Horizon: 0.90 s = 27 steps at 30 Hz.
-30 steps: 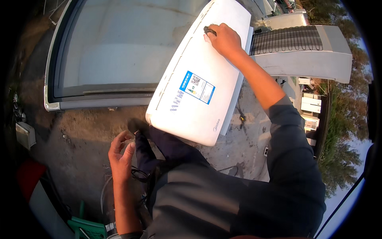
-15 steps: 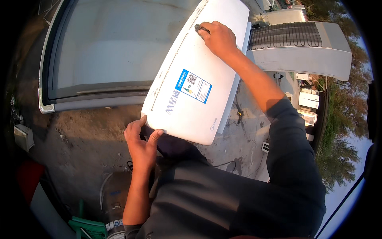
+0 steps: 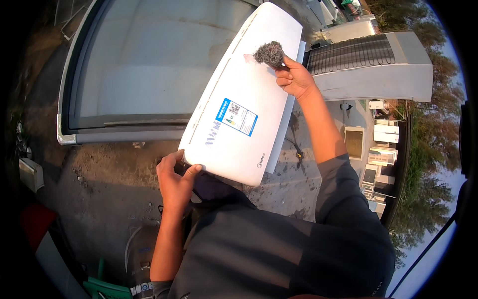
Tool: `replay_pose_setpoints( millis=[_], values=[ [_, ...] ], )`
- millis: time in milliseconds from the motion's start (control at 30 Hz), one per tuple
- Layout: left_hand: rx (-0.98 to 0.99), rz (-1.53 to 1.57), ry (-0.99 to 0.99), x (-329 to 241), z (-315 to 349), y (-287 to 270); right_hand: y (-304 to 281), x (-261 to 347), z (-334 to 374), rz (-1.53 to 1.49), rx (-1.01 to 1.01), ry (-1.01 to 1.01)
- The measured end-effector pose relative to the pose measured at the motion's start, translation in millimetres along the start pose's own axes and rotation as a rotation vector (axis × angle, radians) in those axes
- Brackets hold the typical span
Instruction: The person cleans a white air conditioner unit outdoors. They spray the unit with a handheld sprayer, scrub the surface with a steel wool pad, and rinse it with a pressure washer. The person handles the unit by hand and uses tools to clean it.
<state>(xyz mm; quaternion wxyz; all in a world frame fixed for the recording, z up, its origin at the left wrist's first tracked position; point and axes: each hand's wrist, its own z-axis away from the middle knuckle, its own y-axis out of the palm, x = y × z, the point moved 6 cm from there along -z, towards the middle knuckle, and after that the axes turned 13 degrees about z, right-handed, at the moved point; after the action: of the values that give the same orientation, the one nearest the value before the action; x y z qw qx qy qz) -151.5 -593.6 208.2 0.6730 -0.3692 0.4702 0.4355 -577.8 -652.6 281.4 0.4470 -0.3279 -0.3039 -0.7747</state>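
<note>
A grey scouring pad [image 3: 269,53] is clamped in the right grip [image 3: 296,79] over the upper half of a long white casing [image 3: 251,92], whose near left corner is clasped by the left grip [image 3: 174,179]. For scratches to be avoided, light, even strokes seem best over the pinkish smear [image 3: 248,58].

The white casing [image 3: 244,91] looks smooth plastic, the grey scourer [image 3: 269,53] rough, wiry metal.

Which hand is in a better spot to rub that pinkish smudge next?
Probably right: the right hand pinches the grey scrubber beside the pinkish smudge, while the left hand holds the near corner of the white unit, farther away.
</note>
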Motion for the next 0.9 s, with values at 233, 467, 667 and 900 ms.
replay_pose_setpoints(
  millis=[233, 467, 667, 900],
  values=[
    [0.02, -0.011, -0.002, 4, 1, 0, -15, 1, 0, 0.889, -0.495, -0.324],
    [0.012, -0.022, 0.045, 8, 0, 1, 12, -4, 1, 1.289, -0.383, -0.343],
    [0.001, -0.013, 0.062, 6, -2, -1, 61, -3, 12, 1.682, -0.489, -0.238],
    [0.006, 0.047, 0.045, 11, 2, 2, 72, 15, -23, 2.006, -0.558, -0.32]
  ],
)
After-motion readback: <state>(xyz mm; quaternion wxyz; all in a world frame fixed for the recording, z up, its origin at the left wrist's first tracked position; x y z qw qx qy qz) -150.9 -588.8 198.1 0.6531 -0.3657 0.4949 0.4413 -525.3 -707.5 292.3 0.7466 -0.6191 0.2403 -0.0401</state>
